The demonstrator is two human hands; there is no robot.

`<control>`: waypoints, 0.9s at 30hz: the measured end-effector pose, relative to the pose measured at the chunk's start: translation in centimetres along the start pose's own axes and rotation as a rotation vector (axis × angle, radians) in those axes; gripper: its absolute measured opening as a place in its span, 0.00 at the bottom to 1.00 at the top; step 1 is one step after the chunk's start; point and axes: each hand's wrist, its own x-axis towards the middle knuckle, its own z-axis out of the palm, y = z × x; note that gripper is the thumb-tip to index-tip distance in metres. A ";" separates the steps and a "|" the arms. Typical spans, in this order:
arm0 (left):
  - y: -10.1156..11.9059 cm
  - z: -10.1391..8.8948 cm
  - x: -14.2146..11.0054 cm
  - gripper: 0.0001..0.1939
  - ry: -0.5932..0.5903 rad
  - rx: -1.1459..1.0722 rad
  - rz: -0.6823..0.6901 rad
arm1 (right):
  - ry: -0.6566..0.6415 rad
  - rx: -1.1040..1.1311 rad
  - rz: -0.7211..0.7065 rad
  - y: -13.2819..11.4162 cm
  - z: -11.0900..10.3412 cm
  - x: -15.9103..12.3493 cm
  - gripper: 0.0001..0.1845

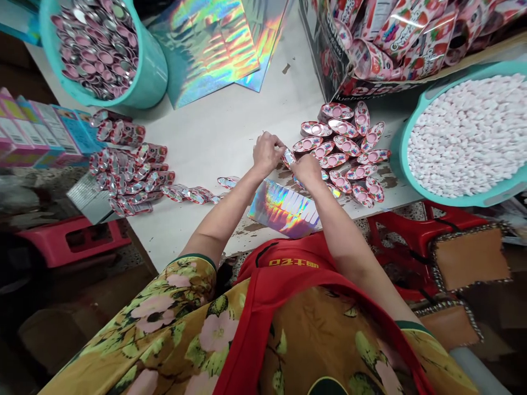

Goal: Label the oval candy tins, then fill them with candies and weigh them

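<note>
My right hand [307, 171] is closed around a small oval strawberry-printed container [289, 157], whose shiny end faces up. Pinched fingers of my left hand [267, 152] meet the container's upper edge; whatever they hold is hidden. Just right of my hands, several like containers [334, 160] stand packed together on end, with pink ovals in their tops. Below my hands, a rainbow-foil sheet [280, 206] with slit strips lies at the table's near edge. A row of containers [197, 195] runs left from beside my left forearm.
A teal bucket [154, 77] of pink-and-silver pieces stands back left, beside large foil sheets [206, 44]. More containers [140, 175] pile up at the left. A carton [329, 71] of strawberry-printed packs and a teal basin [405, 164] of small white pieces stand right.
</note>
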 end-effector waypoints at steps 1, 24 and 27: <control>0.0 -0.1 -0.1 0.06 0.011 -0.022 -0.012 | 0.005 -0.006 -0.001 0.1 0.0 0.3 0.12; -2.4 -7.5 -5.1 0.35 -0.063 0.364 0.270 | 0.447 0.469 0.072 15.1 3.7 -12.0 0.33; 2.0 -0.7 -7.1 0.41 -0.423 0.368 0.651 | 0.436 0.615 0.119 15.1 4.7 -11.0 0.33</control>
